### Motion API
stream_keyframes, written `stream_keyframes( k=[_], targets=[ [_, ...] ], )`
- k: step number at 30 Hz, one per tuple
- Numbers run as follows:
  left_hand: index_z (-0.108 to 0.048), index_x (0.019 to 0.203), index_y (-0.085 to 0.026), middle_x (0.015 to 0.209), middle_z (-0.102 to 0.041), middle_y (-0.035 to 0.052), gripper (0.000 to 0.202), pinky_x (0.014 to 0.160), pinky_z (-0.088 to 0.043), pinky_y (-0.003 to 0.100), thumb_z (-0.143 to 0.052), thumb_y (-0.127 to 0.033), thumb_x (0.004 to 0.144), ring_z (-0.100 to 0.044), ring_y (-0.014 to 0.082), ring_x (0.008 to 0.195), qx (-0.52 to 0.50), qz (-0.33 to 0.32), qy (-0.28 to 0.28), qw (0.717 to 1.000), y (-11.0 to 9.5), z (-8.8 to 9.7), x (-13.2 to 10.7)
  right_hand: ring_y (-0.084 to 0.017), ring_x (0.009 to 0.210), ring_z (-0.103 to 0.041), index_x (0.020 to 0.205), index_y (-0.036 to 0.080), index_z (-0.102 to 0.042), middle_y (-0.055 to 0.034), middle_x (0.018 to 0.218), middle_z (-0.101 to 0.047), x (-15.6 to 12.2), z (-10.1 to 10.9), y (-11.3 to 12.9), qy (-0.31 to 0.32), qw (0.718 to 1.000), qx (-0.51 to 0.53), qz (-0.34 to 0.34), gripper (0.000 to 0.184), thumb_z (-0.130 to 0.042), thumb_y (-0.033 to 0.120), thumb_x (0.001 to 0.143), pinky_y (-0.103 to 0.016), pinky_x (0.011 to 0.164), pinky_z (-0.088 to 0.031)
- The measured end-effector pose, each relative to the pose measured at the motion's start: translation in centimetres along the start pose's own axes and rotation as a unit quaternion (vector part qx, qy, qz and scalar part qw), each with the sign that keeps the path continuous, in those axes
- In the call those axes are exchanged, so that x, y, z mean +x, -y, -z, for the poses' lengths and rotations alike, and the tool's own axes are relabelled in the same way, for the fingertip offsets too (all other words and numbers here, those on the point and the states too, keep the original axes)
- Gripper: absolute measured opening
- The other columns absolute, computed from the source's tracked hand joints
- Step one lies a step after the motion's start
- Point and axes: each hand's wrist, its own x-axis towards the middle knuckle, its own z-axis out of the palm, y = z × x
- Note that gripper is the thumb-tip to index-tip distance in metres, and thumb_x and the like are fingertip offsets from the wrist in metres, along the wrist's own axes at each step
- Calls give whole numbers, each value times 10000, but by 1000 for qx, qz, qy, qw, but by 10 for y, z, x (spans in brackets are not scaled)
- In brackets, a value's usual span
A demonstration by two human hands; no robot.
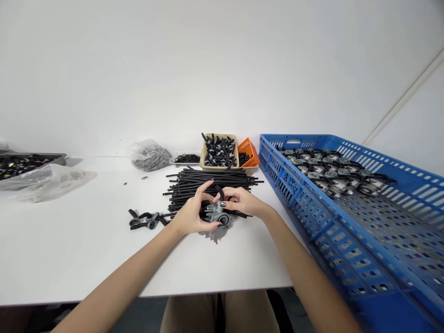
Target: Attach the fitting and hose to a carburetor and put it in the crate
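Observation:
My left hand (192, 213) grips a grey metal carburetor body (218, 219) just above the white table (86, 240). My right hand (241, 201) pinches a short black rubber hose (219, 191) at the top of that metal part. Both hands sit right in front of a pile of long black tubes (208, 182). Two short hose pieces with clamps (145, 220) lie to the left of my left hand.
A blue plastic crate (347, 240) at the right holds several finished assemblies (329, 171) at its far end. Behind the tubes stand a beige bin of hose pieces (219, 151), an orange basket (249, 152) and a bag of small parts (149, 156). A dark tray (27, 163) and plastic bag (45, 181) lie far left.

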Motion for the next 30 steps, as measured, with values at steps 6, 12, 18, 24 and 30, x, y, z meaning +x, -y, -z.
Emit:
stream_keyframes(
  k=[6, 12, 18, 24, 30],
  targets=[
    [-89, 1468, -254, 1015, -665, 45, 1048, 895, -477, 399, -741, -330, 652, -653, 226, 936, -3, -2, -10, 1000, 3, 1, -1, -114, 632, -454, 734, 167, -595, 16, 715, -522, 4, -9, -4, -61, 998, -8, -14, 352, -734, 491, 713, -236, 573, -372],
    [-89, 1475, -230, 1050, -665, 62, 1010, 861, -494, 376, -700, -307, 675, -658, 235, 954, 7, 0, -3, 1000, 4, 2, 0, -139, 712, -522, 835, 163, -654, -32, 851, -595, 3, -7, -3, -14, 1000, 16, 3, 318, -657, 478, 792, -268, 656, -430],
    [-105, 1464, -234, 1038, -668, 48, 1009, 859, -500, 368, -699, -281, 650, -661, 227, 928, 11, 4, -19, 1000, 5, 2, -1, -129, 686, -475, 715, 173, -587, 4, 760, -503, 7, -15, -3, -87, 996, -24, 3, 177, -671, 319, 768, -258, 624, -376],
    [-113, 1462, -236, 1035, -675, 50, 1013, 847, -516, 374, -708, -292, 645, -671, 233, 932, 37, 19, -68, 997, -1, -1, 0, -131, 683, -450, 639, 197, -454, 27, 722, -446, 13, -37, -2, -226, 973, -50, -19, 221, -655, 246, 717, -262, 617, -342],
    [-144, 1453, -219, 1027, -690, 60, 1012, 833, -531, 372, -718, -276, 621, -671, 244, 978, 68, 25, -132, 989, -15, -5, 0, -130, 681, -449, 630, 200, -436, 26, 731, -457, 11, -46, 11, -295, 952, -83, 8, 195, -618, 202, 699, -269, 642, -350]
  ],
)
